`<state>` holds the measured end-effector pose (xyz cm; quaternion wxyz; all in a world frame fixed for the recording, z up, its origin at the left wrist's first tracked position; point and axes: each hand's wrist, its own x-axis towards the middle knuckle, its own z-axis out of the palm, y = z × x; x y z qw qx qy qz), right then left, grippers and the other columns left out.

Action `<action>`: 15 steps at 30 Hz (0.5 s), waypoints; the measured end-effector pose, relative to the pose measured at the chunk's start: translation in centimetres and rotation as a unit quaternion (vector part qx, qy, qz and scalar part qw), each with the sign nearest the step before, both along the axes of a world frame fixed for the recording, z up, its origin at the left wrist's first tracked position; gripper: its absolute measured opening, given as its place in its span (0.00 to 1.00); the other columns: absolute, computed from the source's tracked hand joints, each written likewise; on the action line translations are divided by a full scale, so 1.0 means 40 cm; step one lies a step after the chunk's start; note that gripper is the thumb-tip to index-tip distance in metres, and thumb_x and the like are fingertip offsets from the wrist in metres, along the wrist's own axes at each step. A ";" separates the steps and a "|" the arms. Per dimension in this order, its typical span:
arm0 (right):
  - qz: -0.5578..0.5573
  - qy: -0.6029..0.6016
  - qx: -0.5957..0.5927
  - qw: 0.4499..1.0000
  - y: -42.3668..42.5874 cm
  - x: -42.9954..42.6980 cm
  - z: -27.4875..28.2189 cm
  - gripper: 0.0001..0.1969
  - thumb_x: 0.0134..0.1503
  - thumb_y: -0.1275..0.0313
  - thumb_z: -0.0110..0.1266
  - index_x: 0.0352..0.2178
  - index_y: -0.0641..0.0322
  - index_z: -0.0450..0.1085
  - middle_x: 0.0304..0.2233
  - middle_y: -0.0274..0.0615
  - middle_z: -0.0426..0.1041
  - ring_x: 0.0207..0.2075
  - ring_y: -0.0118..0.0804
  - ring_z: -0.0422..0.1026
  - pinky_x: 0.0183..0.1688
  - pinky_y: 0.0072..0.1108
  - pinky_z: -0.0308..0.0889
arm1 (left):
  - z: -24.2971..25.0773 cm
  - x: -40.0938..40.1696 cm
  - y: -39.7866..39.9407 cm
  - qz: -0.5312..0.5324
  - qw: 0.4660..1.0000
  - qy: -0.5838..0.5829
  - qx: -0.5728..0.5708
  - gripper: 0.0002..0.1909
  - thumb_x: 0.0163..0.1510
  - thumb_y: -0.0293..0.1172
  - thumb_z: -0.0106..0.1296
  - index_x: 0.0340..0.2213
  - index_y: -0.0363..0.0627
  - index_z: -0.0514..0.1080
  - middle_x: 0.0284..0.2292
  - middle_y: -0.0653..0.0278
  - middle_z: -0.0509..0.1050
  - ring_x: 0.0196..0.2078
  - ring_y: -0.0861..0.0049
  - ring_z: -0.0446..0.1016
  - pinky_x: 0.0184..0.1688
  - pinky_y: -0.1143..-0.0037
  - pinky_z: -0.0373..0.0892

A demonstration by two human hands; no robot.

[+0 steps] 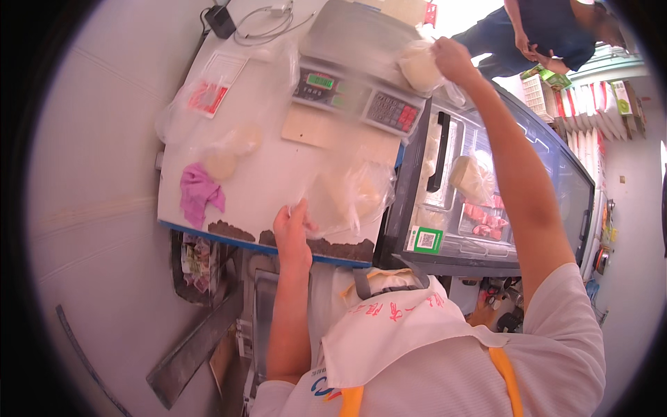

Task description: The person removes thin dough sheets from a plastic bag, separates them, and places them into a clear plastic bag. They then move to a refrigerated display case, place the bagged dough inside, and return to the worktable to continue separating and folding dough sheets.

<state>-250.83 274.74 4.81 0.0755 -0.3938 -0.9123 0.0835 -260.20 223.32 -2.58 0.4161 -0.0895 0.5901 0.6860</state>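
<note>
My right hand grips the top of a clear plastic bag with a pale round food item, at the right end of the digital scale's metal pan. The scale's green display is lit. Near the table's front edge, my left hand pinches the edge of a thin clear plastic bag. Beside it lies a clear bag with pale contents. Another bagged pale food item rests on the glass display case to the right.
A pink cloth lies on the white table, near pale round pieces under plastic. A black adapter with cable is at the back left. Meat shows through the display case. A person stands beyond it.
</note>
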 end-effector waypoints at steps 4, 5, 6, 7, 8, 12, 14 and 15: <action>0.055 0.078 -0.108 0.990 -0.154 0.012 0.145 0.18 0.68 0.59 0.49 0.48 0.64 0.72 0.42 0.52 0.79 0.45 0.50 0.76 0.49 0.33 0.68 | -0.035 -0.003 -0.024 0.032 0.998 -0.049 0.033 0.14 0.63 0.35 0.59 0.28 0.50 0.65 0.22 0.73 0.65 0.22 0.84 0.63 0.28 0.76 0.67; 0.075 0.114 -0.145 0.980 -0.216 0.018 0.187 0.17 0.68 0.61 0.49 0.47 0.66 0.71 0.38 0.46 0.77 0.41 0.40 0.73 0.48 0.28 0.67 | -0.031 -0.006 -0.023 0.041 0.997 -0.047 0.033 0.13 0.63 0.34 0.58 0.28 0.50 0.65 0.21 0.74 0.64 0.21 0.85 0.62 0.28 0.76 0.67; 0.099 0.129 -0.182 0.970 -0.265 0.032 0.235 0.15 0.68 0.64 0.50 0.46 0.66 0.70 0.35 0.43 0.74 0.39 0.33 0.70 0.48 0.25 0.66 | -0.018 -0.008 -0.017 0.046 0.997 -0.046 0.037 0.13 0.63 0.34 0.58 0.28 0.50 0.64 0.21 0.74 0.64 0.20 0.85 0.61 0.27 0.76 0.66; 0.118 0.129 -0.214 0.961 -0.314 0.039 0.274 0.14 0.68 0.64 0.50 0.46 0.65 0.70 0.35 0.42 0.73 0.39 0.33 0.69 0.48 0.25 0.66 | -0.011 -0.007 -0.017 0.053 0.997 -0.043 0.038 0.13 0.63 0.33 0.58 0.28 0.50 0.64 0.20 0.75 0.63 0.19 0.86 0.60 0.26 0.77 0.65; 0.134 0.128 -0.243 0.952 -0.364 0.045 0.314 0.14 0.68 0.64 0.50 0.46 0.65 0.69 0.35 0.41 0.73 0.39 0.33 0.69 0.48 0.25 0.66 | -0.011 -0.005 -0.013 0.064 0.997 -0.033 0.030 0.13 0.63 0.33 0.58 0.28 0.51 0.64 0.20 0.75 0.63 0.19 0.86 0.60 0.26 0.77 0.64; 0.230 0.108 -0.309 0.916 -0.531 0.054 0.294 0.11 0.69 0.69 0.50 0.47 0.65 0.68 0.38 0.41 0.71 0.42 0.33 0.69 0.51 0.26 0.66 | -0.007 0.008 -0.003 0.094 0.995 -0.014 0.016 0.11 0.62 0.31 0.57 0.29 0.51 0.65 0.20 0.76 0.63 0.18 0.86 0.59 0.24 0.78 0.62; 0.297 0.070 -0.345 0.888 -0.631 0.023 0.253 0.09 0.68 0.73 0.49 0.47 0.66 0.67 0.40 0.48 0.72 0.45 0.43 0.72 0.52 0.32 0.67 | 0.007 0.016 0.000 0.101 0.995 -0.020 0.014 0.09 0.62 0.30 0.57 0.30 0.50 0.66 0.20 0.75 0.64 0.19 0.86 0.61 0.24 0.79 0.62; 0.331 0.053 -0.383 0.861 -0.661 0.004 0.217 0.09 0.68 0.72 0.49 0.45 0.67 0.66 0.41 0.51 0.72 0.45 0.51 0.72 0.51 0.35 0.67 | 0.035 0.015 0.007 0.103 0.994 -0.023 0.012 0.08 0.62 0.30 0.57 0.31 0.49 0.67 0.20 0.75 0.64 0.19 0.86 0.62 0.24 0.79 0.62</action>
